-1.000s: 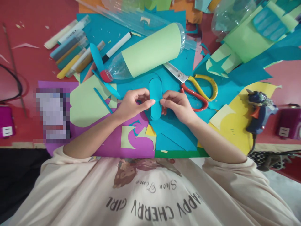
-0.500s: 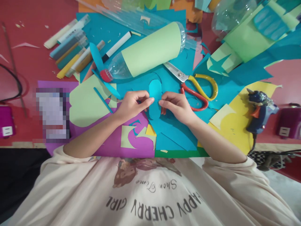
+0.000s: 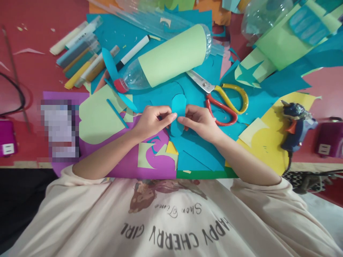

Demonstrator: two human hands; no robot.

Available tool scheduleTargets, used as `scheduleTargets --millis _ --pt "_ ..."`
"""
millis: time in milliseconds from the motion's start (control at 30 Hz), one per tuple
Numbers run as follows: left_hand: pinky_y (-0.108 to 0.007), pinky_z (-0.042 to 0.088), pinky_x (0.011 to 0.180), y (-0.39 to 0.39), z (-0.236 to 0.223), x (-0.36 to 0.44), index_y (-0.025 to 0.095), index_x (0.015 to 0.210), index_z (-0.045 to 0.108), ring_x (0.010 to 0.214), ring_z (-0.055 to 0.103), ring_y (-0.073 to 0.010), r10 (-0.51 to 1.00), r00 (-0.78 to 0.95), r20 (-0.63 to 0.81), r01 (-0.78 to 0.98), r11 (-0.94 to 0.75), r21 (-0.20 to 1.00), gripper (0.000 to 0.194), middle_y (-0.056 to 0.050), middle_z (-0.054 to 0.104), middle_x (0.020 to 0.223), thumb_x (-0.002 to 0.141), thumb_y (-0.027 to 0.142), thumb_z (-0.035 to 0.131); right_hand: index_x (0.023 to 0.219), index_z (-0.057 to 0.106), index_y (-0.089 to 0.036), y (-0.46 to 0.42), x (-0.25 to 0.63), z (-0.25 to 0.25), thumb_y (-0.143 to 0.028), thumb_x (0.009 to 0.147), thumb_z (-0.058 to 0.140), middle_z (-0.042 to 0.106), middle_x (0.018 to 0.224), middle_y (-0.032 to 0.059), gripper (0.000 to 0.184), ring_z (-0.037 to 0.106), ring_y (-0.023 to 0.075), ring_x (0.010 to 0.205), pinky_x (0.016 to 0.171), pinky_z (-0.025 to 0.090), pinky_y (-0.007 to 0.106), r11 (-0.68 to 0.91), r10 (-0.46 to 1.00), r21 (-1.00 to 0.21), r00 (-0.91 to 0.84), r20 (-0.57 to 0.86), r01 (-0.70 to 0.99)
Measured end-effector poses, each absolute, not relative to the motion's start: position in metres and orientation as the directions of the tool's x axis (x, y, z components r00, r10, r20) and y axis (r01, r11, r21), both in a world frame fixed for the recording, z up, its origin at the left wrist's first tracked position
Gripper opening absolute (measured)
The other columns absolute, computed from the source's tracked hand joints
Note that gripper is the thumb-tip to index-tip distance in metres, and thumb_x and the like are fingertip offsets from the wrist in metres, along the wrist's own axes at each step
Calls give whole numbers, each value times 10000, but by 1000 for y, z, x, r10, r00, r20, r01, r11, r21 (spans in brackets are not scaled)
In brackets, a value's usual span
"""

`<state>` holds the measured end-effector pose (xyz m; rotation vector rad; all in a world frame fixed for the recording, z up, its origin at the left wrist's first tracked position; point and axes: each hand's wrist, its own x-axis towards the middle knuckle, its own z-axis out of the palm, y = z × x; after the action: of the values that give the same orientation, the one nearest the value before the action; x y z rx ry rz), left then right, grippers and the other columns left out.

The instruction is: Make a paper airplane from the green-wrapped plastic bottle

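Between my hands is a blue paper strip with rounded ends, held upright over blue paper. My left hand pinches its left edge with thumb and finger. On the opposite edge, my right hand pinches it the same way, both thumbs on the near face. Beyond them lies a plastic bottle wrapped in light green paper, its red cap towards the left. Scissors with one yellow and one red handle rest just right of the bottle, above my right hand.
Several markers lie at the upper left, above a pixelated phone. A glue gun sits at the right on yellow paper. Green paper and scraps cover much of the table. A second bottle stands at the upper right.
The paper strip has shifted slightly right and its upper half now bends or tilts at the thumbs. My right thumb has moved further onto the strip.
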<state>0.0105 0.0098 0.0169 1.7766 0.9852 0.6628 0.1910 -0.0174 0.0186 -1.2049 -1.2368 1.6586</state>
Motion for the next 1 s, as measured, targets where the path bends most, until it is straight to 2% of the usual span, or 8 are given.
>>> scheduleTargets --millis 167,333,633,800,1000 --pt "-238 333 526 12 21 10 179 541 472 516 451 -75 821 571 -19 266 -163 950 371 32 529 538 882 319 428 621 473 -194 -17 193 17 -534 701 777 469 544 -66 463 486 69 460 420 403 205 -262 918 -965 -315 -243 -19" --pt "-233 327 524 12 20 9 179 586 494 529 461 -79 817 573 -55 316 -159 935 274 43 522 536 830 304 500 634 504 -186 -16 194 18 -518 722 766 502 550 -59 432 497 69 469 432 414 204 -271 909 -962 -332 -252 -14" --pt "-229 339 512 12 17 9 179 577 506 504 460 -78 827 562 -32 325 -185 927 334 43 522 514 870 341 497 598 486 -198 -16 194 21 -536 697 778 509 512 -55 457 531 84 457 429 435 210 -304 902 -953 -323 -288 -1" --pt "-227 326 485 10 16 9 177 548 508 481 470 -75 849 528 -20 322 -178 930 376 36 527 488 882 349 514 610 479 -197 -15 194 20 -535 729 756 515 507 -52 453 530 82 458 431 431 205 -278 907 -961 -328 -264 3" --pt "-228 349 508 11 19 11 186 556 469 501 466 -79 885 464 -35 286 -112 952 322 41 515 508 856 300 496 697 547 -188 -14 195 18 -640 745 684 569 514 -34 475 531 81 448 435 445 199 -256 921 -965 -317 -227 -51"
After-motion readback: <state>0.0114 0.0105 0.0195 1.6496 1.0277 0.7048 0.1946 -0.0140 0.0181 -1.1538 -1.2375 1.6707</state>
